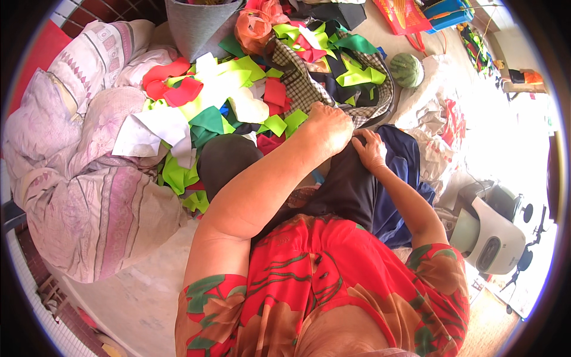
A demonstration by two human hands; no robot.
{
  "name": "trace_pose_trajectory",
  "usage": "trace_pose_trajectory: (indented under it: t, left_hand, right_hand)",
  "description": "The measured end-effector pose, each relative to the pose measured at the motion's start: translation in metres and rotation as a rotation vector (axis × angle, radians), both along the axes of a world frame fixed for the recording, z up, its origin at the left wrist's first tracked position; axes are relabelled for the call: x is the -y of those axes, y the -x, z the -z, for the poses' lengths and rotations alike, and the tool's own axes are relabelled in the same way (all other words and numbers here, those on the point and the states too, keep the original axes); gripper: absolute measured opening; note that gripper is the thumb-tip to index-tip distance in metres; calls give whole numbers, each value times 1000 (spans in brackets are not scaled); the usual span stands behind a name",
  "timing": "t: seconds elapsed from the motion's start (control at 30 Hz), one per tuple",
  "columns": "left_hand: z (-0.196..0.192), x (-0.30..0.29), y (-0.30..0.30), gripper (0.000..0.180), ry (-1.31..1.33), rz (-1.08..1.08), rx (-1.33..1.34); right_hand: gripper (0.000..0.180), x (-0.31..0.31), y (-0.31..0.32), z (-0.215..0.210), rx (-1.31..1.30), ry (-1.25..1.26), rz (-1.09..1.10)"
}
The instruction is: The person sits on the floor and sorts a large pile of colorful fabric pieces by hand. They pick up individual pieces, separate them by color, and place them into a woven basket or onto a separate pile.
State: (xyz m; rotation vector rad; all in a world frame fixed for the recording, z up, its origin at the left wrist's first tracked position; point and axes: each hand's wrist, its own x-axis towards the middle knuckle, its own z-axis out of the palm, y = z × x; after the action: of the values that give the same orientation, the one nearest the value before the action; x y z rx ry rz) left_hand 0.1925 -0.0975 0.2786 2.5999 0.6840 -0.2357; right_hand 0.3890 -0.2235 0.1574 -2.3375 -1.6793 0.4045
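Note:
My left hand (331, 128) is closed in a fist above my knee, at the near rim of a checked cloth bag (302, 76). What its fingers grip is hidden. Just to the right, my right hand (371, 149) has its fingers bent together over the dark cloth at my knee; anything between them is too small to make out. Lime, green and black fabric scraps (360, 75) fill the bag. More scraps lie heaped left of it, among them red pieces (181, 92), white pieces (148, 134) and a teal piece (206, 122).
Bulky pale patterned sacks (98, 131) crowd the left side. A grey fabric bin (202, 30) stands at the far side. A watermelon (407, 70) rests right of the bag, near a white plastic sack (425, 119). A white-and-grey machine (496, 238) sits at right.

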Motion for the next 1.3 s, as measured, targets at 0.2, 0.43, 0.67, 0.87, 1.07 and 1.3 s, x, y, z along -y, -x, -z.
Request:
trace_pose_trajectory:
  t: [0.2,0.43,0.67,0.87,1.07,1.3]
  left_hand:
    - [-4,-3,1,25,6,3,7]
    - [-8,-5,1,26,7,8,7]
    - [-7,-2,-2,27,-7,3,39]
    - [-8,-1,1,26,-2,7,109]
    - [-13,-7,2,23,-16,-15,99]
    - [-15,-11,7,22,18,-44,108]
  right_hand:
    - [24,-1,1,1,6,23,2]
    - [24,2,-2,-2,2,12,13]
    - [25,7,-12,0,-2,22,26]
    - [25,7,-10,-2,17,34,47]
    - [25,6,-16,3,-6,24,28]
    - [25,4,-12,-2,2,27,53]
